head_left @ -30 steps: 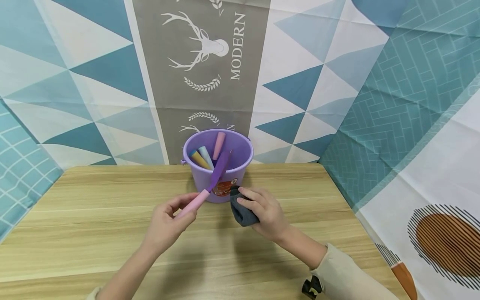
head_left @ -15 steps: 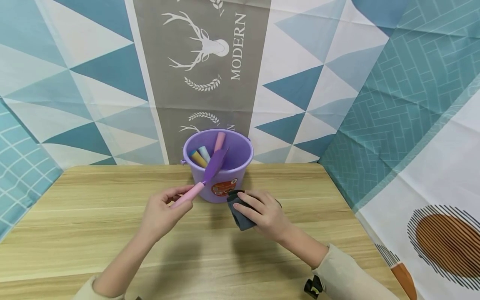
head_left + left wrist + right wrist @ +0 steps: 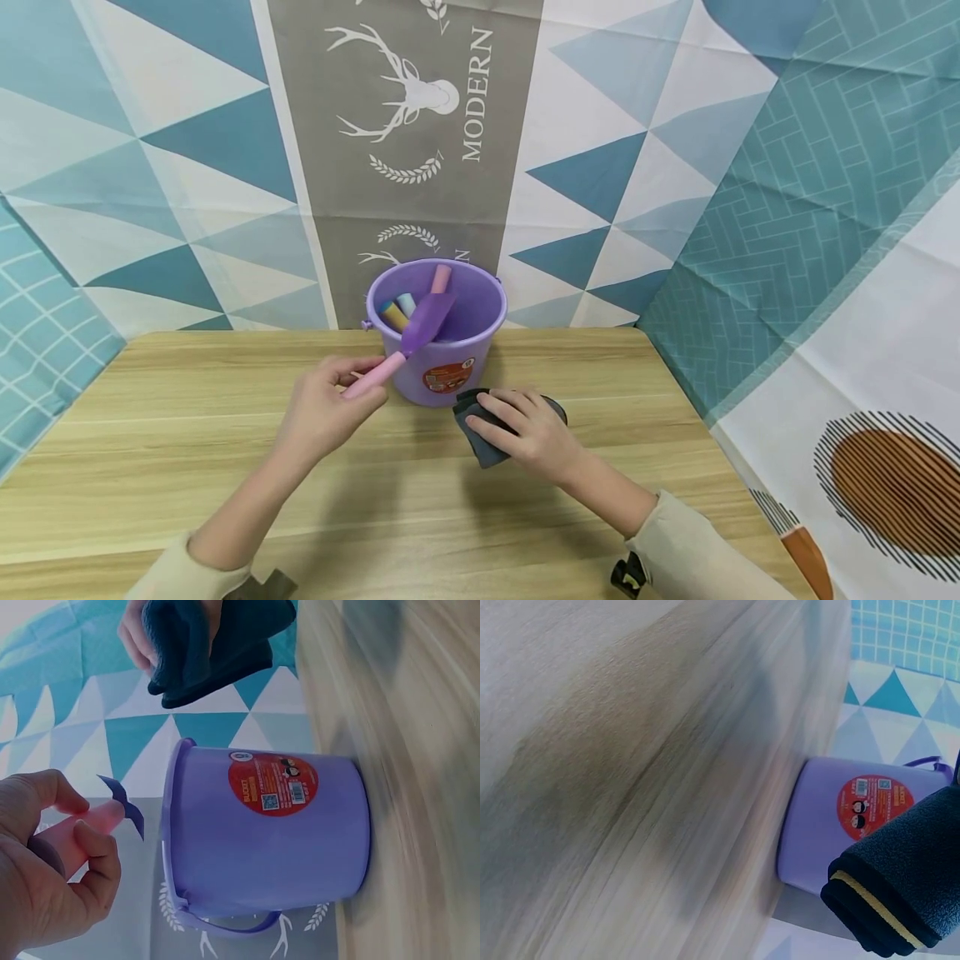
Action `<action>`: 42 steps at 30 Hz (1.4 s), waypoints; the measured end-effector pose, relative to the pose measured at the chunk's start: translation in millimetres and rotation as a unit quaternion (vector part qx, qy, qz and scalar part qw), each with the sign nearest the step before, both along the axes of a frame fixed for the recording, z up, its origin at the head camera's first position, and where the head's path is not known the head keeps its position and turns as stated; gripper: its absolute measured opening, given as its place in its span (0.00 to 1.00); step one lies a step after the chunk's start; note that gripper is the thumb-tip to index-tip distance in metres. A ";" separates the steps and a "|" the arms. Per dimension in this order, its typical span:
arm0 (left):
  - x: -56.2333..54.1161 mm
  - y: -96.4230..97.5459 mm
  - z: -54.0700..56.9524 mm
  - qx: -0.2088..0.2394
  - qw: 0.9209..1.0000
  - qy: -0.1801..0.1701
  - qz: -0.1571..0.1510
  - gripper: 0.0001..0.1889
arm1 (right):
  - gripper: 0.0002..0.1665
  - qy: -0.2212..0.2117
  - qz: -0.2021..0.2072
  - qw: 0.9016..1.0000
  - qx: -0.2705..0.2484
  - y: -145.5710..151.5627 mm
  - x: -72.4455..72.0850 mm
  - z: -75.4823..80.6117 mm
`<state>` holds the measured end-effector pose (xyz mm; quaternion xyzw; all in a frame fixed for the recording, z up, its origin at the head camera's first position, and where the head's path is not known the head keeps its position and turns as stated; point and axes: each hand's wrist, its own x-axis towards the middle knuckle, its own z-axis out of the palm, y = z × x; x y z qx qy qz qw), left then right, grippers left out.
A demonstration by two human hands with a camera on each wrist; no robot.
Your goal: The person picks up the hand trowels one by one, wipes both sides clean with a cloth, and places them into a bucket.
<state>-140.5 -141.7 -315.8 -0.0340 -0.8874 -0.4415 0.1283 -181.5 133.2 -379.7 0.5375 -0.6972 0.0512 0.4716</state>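
My left hand [image 3: 318, 408] pinches the pink handle of a garden trowel [image 3: 427, 321] with a purple blade. That blade points up and away, overlapping the front rim of a lilac bucket [image 3: 408, 379] in the head view. In the left wrist view, thumb and fingers wrap the trowel's handle [image 3: 71, 840], its blade seen nearly edge-on. My right hand [image 3: 528, 433] grips a folded dark grey-blue cloth [image 3: 472, 425] in front of the bucket, to its right. A yellow stripe marks the edge of the cloth [image 3: 900, 877] in the right wrist view.
Inside the bucket stand a yellow handle [image 3: 393, 317], a light blue handle [image 3: 407, 305] and a pink handle [image 3: 441, 278]. The wooden table [image 3: 187, 417] ends at a patterned cloth backdrop [image 3: 420, 183] close behind the bucket. Another patterned cloth [image 3: 847, 375] hangs on the right.
The trowel has come down and a little left, its blade turned to show more of its face. The right hand has lowered slightly with the cloth, which has shifted in its grip.
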 end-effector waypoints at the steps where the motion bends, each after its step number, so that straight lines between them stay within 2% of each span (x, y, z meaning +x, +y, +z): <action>1: -0.6 -0.1 1.0 -0.003 1.000 -0.001 0.002 0.19 | 0.15 0.001 -0.001 1.000 0.002 0.2 -0.2 -0.5; 8: -4.1 0.0 6.4 -0.011 1.000 0.009 0.011 0.18 | 0.15 -0.002 0.000 1.000 0.005 1.8 -1.5 -1.9; 19: -15.0 0.8 5.8 -0.002 0.995 0.091 0.032 0.20 | 0.16 0.002 0.000 1.000 0.013 2.6 -2.4 -4.9; 25: -20.0 2.9 9.0 0.008 0.995 0.091 0.039 0.14 | 0.16 0.000 -0.004 1.000 0.019 3.1 -2.4 -5.5; 33: -29.2 5.6 13.7 0.031 0.993 0.114 0.018 0.11 | 0.17 -0.011 -0.016 0.999 0.046 4.6 -2.9 -7.8; 42: -37.9 8.0 16.0 0.027 0.992 0.122 -0.004 0.11 | 0.17 -0.024 -0.019 0.998 0.051 5.9 -4.0 -12.5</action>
